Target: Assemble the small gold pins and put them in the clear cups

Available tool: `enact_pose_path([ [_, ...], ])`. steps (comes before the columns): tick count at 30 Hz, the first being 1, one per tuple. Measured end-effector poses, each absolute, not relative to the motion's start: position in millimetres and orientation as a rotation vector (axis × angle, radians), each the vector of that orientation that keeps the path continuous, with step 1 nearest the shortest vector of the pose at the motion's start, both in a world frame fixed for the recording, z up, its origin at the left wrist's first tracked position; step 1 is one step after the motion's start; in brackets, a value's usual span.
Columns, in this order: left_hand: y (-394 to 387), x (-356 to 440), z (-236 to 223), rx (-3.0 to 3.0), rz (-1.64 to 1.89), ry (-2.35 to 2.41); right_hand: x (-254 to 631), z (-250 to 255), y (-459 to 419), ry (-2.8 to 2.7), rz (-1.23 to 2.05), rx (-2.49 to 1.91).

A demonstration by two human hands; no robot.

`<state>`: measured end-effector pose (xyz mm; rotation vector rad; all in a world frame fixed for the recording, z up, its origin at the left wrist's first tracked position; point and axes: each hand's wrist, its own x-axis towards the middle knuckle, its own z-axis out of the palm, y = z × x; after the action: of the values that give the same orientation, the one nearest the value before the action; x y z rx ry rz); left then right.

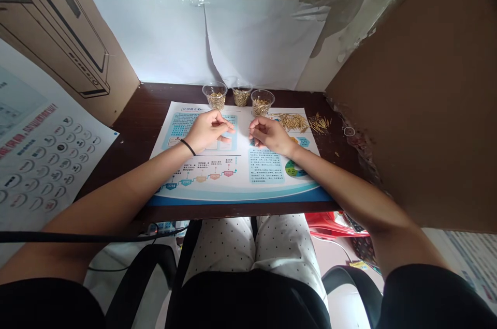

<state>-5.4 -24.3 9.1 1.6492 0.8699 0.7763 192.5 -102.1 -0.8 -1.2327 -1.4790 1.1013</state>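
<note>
My left hand (207,131) and my right hand (271,135) hover over a printed paper mat (236,163), their fingertips curled toward each other a short gap apart. Whether either pinches something tiny is too small to tell. Beyond them stand several clear plastic cups of brass pins, one at the left (215,96), one in the middle (241,96) and one at the right (262,103). A neat bundle of loose brass pins (288,122) lies just past my right hand, partly on the mat. A smaller scattered heap of pins (319,123) rests on the bare wood.
The dark wooden table (132,137) is boxed in by a cardboard panel (411,86) at the right, a cardboard box (66,34) at the left and a white sheet behind. A printed poster (42,148) overlaps the left side. A black cable (77,237) crosses below my left forearm.
</note>
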Motion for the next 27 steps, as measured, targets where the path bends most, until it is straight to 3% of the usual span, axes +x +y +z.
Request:
enact_pose_path([
  [27, -23.1, -2.8, 7.8, 1.625, 0.826, 0.867, 193.3, -0.8, -101.8, -1.483, 1.109, -1.231],
])
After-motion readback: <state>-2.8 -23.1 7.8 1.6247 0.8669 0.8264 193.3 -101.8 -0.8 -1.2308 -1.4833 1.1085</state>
